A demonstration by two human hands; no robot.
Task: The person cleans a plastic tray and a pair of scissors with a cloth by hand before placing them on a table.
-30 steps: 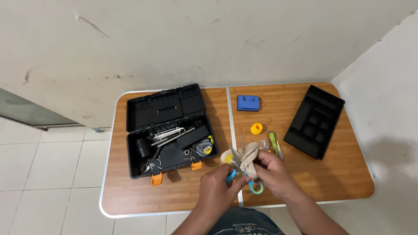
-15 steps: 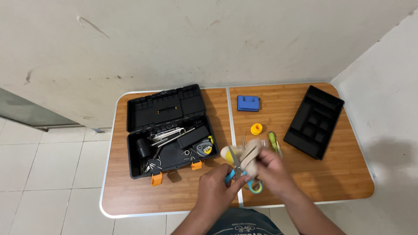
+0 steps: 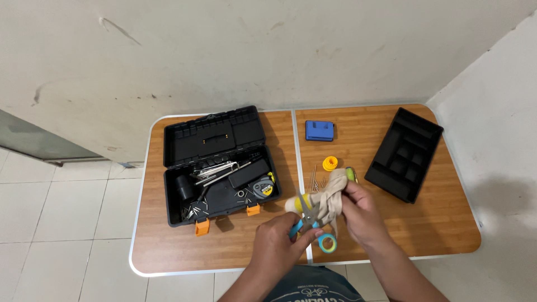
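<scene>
- The left hand (image 3: pixel 279 243) is closed around the blue handles of the scissors (image 3: pixel 309 223), at the near edge of the table (image 3: pixel 168 246).
- The right hand (image 3: pixel 362 211) grips a beige cloth (image 3: pixel 327 196), wrapped around the scissor blades.
- The open black toolbox (image 3: pixel 215 168) stands to the left.

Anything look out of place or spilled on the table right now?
Yes: loose nails lie scattered on the table beside the yellow spool, outside the open toolbox. The insert tray lies askew near the right edge.

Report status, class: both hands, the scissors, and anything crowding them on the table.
Left hand grips blue-handled scissors. Right hand holds beige cloth against the blades. Open toolbox close left, yellow spool and nails just behind.
</scene>
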